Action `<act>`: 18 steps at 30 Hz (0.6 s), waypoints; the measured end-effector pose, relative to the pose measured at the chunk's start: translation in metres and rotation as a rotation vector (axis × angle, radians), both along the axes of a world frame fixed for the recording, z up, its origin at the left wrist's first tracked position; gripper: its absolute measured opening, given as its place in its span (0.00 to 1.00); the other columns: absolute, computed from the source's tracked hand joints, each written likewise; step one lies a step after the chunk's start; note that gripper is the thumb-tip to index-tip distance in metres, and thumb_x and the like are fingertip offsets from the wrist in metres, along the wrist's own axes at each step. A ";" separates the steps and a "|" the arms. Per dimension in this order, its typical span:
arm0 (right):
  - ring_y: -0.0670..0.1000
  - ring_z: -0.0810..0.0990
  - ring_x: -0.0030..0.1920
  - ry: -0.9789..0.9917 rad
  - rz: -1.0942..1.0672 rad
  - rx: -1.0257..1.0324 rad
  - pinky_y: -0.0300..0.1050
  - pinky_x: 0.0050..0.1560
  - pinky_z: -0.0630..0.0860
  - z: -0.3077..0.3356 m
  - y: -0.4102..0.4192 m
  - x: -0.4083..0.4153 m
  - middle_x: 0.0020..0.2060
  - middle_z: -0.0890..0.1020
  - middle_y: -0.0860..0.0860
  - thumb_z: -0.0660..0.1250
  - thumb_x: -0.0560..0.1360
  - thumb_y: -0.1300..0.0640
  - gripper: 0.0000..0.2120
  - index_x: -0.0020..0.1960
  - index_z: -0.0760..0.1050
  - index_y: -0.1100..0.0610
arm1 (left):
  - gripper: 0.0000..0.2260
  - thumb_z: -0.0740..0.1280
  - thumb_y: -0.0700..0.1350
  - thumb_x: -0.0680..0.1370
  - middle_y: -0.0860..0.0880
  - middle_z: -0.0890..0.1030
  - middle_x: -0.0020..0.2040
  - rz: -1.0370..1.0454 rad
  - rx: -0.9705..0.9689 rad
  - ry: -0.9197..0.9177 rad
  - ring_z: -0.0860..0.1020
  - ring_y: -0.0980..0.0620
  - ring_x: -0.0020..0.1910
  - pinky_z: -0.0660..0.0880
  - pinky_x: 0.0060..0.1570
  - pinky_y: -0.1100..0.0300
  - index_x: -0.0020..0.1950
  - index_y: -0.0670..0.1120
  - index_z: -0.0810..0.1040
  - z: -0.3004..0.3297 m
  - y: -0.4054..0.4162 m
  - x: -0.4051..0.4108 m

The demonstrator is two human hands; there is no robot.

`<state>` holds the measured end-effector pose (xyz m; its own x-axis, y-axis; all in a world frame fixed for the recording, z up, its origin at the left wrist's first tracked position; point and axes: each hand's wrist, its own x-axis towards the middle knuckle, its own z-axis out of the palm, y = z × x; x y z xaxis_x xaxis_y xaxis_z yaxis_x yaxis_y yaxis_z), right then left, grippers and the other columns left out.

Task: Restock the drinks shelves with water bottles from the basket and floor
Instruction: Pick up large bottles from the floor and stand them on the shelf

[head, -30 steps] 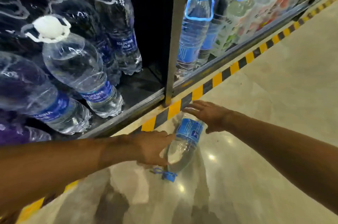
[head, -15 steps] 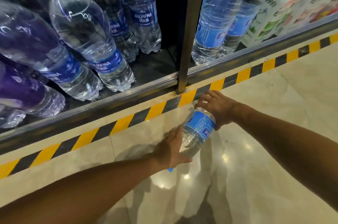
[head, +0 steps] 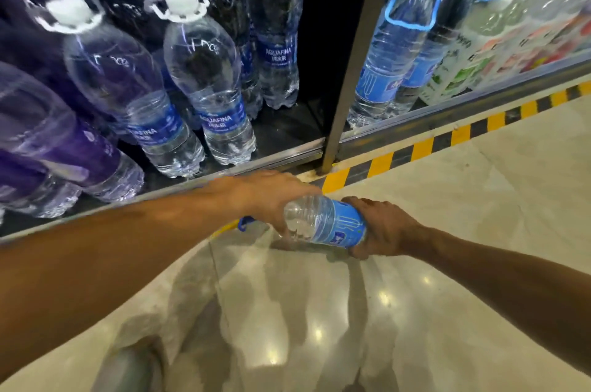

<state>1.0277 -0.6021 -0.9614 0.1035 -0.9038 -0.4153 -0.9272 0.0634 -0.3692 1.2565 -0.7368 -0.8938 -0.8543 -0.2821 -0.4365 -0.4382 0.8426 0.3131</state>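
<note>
Head-camera view: a blue-labelled water bottle (head: 326, 221) is held lying sideways just above the polished floor (head: 447, 231), its base end gripped by the curled fingers of the right hand (head: 380, 228) and its neck end wrapped by the left hand (head: 275, 199), with a blue carry handle (head: 243, 223) showing beside the left wrist. Just beyond the hands, a yellow-and-black hazard stripe (head: 422, 148) is seen along the foot of the bottom shelf (head: 287, 135), where white-capped Aquafina bottles (head: 208, 71) are stood left of a metal upright (head: 358, 55) and blue-capped bottles (head: 396, 46) right of it.
</note>
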 end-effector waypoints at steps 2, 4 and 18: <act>0.50 0.81 0.52 -0.025 -0.061 -0.046 0.43 0.53 0.79 0.005 0.007 0.006 0.57 0.81 0.46 0.72 0.57 0.29 0.44 0.68 0.66 0.45 | 0.36 0.79 0.56 0.68 0.55 0.76 0.68 -0.062 -0.162 0.143 0.74 0.50 0.66 0.74 0.62 0.52 0.73 0.59 0.69 0.014 0.001 0.014; 0.51 0.83 0.52 -0.029 -0.136 -0.066 0.47 0.54 0.81 0.008 0.017 0.010 0.55 0.82 0.46 0.76 0.60 0.33 0.41 0.68 0.68 0.45 | 0.29 0.76 0.55 0.73 0.51 0.73 0.69 -0.187 -0.394 0.428 0.72 0.48 0.67 0.72 0.63 0.53 0.72 0.53 0.72 0.025 0.006 0.031; 0.36 0.80 0.42 -0.226 -0.529 -0.223 0.27 0.38 0.74 0.042 0.056 0.062 0.44 0.81 0.37 0.75 0.54 0.29 0.38 0.60 0.67 0.38 | 0.23 0.82 0.50 0.69 0.56 0.87 0.48 1.079 0.957 0.875 0.86 0.57 0.47 0.80 0.40 0.68 0.59 0.50 0.77 0.005 0.061 0.007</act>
